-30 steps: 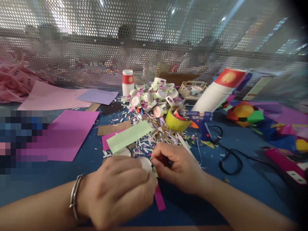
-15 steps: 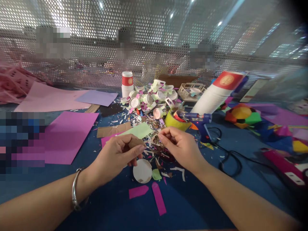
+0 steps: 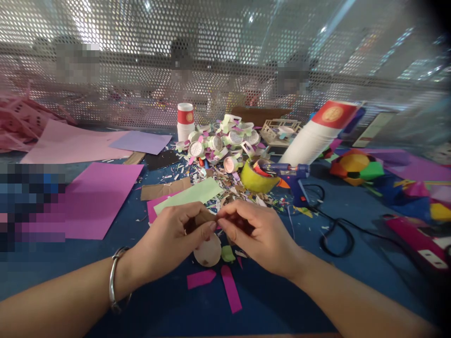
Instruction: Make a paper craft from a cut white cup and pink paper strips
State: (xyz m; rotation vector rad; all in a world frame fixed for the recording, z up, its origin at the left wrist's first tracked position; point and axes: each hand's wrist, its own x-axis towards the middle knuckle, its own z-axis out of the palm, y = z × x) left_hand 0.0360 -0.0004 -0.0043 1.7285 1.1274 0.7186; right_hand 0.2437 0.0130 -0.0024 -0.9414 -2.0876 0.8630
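My left hand (image 3: 174, 239) and my right hand (image 3: 255, 234) meet over the blue table, fingertips together. Both pinch a small brown cardboard piece (image 3: 203, 217) held between them. Just below the hands lies a round white paper-cup base (image 3: 207, 251) with a small green scrap (image 3: 228, 254) beside it. Two magenta paper strips (image 3: 215, 281) lie nearer to me. A silver bangle is on my left wrist.
Paper scraps and cut cup pieces (image 3: 221, 141) are heaped behind the hands, with a yellow tape roll (image 3: 254, 178), a blue glue gun (image 3: 291, 173) and its black cord (image 3: 334, 230). Stacked paper cups (image 3: 319, 134) lean at right. Purple and pink sheets (image 3: 98, 197) lie left. A perforated screen (image 3: 225, 61) closes the back.
My hands rose off the cup base, then came together. The right hand moved left and now pinches the brown piece that the left hand holds.
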